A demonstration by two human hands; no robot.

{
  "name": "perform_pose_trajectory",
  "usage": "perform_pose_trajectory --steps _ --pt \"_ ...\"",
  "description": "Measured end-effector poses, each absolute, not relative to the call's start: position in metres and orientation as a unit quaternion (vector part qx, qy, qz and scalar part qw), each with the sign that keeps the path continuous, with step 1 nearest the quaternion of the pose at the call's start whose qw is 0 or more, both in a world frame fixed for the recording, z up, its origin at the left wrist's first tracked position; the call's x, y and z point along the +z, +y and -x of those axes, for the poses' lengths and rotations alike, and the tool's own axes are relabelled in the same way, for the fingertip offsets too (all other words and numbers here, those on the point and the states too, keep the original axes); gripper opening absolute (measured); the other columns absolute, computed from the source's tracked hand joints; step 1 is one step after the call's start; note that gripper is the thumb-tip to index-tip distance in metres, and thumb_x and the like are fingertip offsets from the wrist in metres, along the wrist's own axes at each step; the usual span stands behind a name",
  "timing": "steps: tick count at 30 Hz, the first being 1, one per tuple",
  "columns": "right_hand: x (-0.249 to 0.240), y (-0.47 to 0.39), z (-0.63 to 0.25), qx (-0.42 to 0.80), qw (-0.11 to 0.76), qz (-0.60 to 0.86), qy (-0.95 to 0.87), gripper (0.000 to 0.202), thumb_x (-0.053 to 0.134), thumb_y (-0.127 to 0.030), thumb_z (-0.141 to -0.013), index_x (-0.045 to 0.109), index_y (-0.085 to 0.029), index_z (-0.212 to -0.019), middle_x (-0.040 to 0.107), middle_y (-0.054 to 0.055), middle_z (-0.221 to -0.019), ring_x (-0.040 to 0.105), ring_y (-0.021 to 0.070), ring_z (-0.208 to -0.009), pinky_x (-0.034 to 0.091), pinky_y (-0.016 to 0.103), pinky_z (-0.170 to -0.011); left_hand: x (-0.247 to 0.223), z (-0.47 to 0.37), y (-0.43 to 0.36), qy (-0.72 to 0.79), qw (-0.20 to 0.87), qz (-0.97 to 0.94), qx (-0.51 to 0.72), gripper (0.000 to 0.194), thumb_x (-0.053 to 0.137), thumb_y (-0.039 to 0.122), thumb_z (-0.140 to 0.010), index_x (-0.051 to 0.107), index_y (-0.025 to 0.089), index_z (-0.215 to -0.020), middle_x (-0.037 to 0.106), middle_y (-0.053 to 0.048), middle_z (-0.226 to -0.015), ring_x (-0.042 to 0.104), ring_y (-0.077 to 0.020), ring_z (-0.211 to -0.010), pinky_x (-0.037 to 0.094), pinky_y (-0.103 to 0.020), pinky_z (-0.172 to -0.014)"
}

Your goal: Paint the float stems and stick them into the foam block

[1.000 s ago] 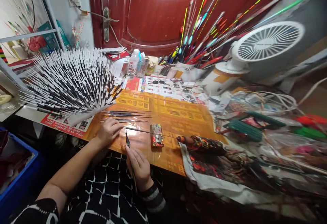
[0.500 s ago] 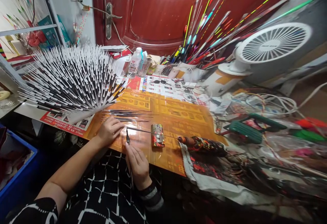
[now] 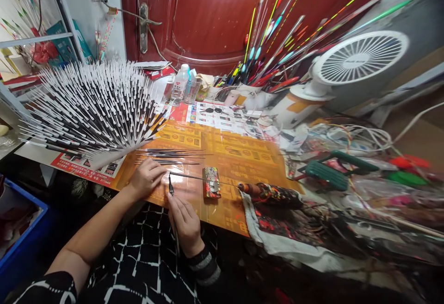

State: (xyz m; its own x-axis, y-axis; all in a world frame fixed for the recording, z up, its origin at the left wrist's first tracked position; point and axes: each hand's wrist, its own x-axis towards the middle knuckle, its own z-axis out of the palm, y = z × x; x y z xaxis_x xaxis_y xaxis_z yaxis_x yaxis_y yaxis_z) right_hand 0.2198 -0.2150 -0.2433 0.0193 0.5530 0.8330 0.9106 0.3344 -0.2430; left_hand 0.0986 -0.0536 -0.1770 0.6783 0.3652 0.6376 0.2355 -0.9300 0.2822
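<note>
The dark rod (image 3: 187, 176) lies nearly level above the orange-covered tabletop (image 3: 243, 156), running from the left hand (image 3: 147, 177) rightward across the small speckled block (image 3: 212, 184). Its thin far end reaches the tip of the brown-and-black cylindrical tool (image 3: 270, 195); whether it is fixed there cannot be told. The left hand pinches the rod's near end between its fingertips. The right hand (image 3: 185, 223) grasps a slim brush (image 3: 171, 187) between thumb and fingers, with the dark tip pointing up to the rod, just beside the left fingertips; whether the tip touches is too small to tell.

Just beyond the left hand, a loose row of thin dark rods (image 3: 173, 154) lies on the tabletop. Farther left, a dense cluster of white-tipped sticks (image 3: 100, 109) fans outward. The cylindrical tool lies over a stained cloth (image 3: 258, 232). Toward the back stand a clear bottle (image 3: 179, 86) and, well to the right, a white fan (image 3: 362, 58).
</note>
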Motion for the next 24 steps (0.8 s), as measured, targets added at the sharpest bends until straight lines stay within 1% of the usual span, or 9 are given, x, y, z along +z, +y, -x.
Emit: perform_pose_trajectory --steps 3,7,11,14,17,21,24 --pt "-0.243 -0.213 -0.219 -0.209 0.464 0.542 -0.668 0.064 0.057 -0.006 -0.094 0.04 -0.018 -0.155 0.074 0.012 -0.116 0.073 0.0245 -0.104 0.064 0.038 -0.089 -0.176 -0.098 -0.053 0.161 0.08 -0.913 0.366 0.021 0.053 0.026 -0.102 0.072 0.019 -0.101 0.069 -0.006 -0.088 0.059 -0.0189 -0.084 0.05 -0.034 -0.078" --pt "-0.239 -0.216 -0.221 -0.206 0.471 0.526 -0.678 0.066 0.058 -0.003 -0.092 0.04 -0.016 -0.155 0.074 0.013 -0.115 0.072 0.0244 -0.106 0.064 0.038 -0.088 -0.177 -0.098 -0.052 0.151 0.082 -0.91 0.378 0.018 0.055 0.023 -0.101 0.072 0.019 -0.102 0.069 -0.006 -0.088 0.058 -0.0184 -0.084 0.048 -0.033 -0.078" --pt "-0.232 -0.229 -0.238 -0.202 0.488 0.503 -0.684 0.064 0.057 -0.004 -0.093 0.041 -0.017 -0.154 0.075 0.012 -0.111 0.072 0.0236 -0.103 0.065 0.038 -0.084 -0.177 -0.098 -0.05 0.148 0.083 -0.907 0.385 0.016 0.056 0.023 -0.1 0.072 0.019 -0.101 0.069 -0.005 -0.088 0.057 -0.0179 -0.082 0.048 -0.032 -0.077" --pt "-0.229 -0.242 -0.26 -0.24 0.493 0.516 -0.658 0.064 0.059 -0.002 -0.091 0.046 -0.018 -0.152 0.075 0.011 -0.107 0.073 0.0229 -0.098 0.065 0.036 -0.08 -0.174 -0.097 -0.05 0.148 0.077 -0.909 0.381 0.017 0.056 0.023 -0.1 0.072 0.02 -0.102 0.069 -0.005 -0.088 0.057 -0.0181 -0.082 0.048 -0.032 -0.077" --pt "-0.231 -0.251 -0.279 -0.276 0.485 0.537 -0.632 0.065 0.061 -0.001 -0.089 0.047 -0.016 -0.15 0.076 0.012 -0.103 0.073 0.022 -0.092 0.065 0.035 -0.078 -0.17 -0.097 -0.049 0.145 0.077 -0.91 0.381 0.017 0.055 0.023 -0.1 0.071 0.019 -0.102 0.069 -0.005 -0.087 0.057 -0.0182 -0.083 0.048 -0.032 -0.077" --pt "-0.241 -0.255 -0.288 -0.296 0.467 0.564 -0.614 0.061 0.06 -0.005 -0.092 0.047 -0.018 -0.15 0.076 0.009 -0.102 0.073 0.0196 -0.091 0.064 0.033 -0.079 -0.17 -0.096 -0.047 0.15 0.086 -0.911 0.375 0.016 0.055 0.022 -0.1 0.071 0.019 -0.101 0.069 -0.005 -0.088 0.056 -0.0178 -0.083 0.048 -0.032 -0.077" --pt "-0.246 -0.253 -0.286 -0.306 0.453 0.572 -0.611 0.062 0.062 -0.005 -0.091 0.047 -0.016 -0.15 0.076 0.01 -0.103 0.072 0.0189 -0.094 0.063 0.032 -0.084 -0.17 -0.097 -0.045 0.149 0.088 -0.911 0.374 0.016 0.056 0.021 -0.1 0.071 0.019 -0.102 0.069 -0.004 -0.088 0.057 -0.0173 -0.083 0.048 -0.032 -0.078"
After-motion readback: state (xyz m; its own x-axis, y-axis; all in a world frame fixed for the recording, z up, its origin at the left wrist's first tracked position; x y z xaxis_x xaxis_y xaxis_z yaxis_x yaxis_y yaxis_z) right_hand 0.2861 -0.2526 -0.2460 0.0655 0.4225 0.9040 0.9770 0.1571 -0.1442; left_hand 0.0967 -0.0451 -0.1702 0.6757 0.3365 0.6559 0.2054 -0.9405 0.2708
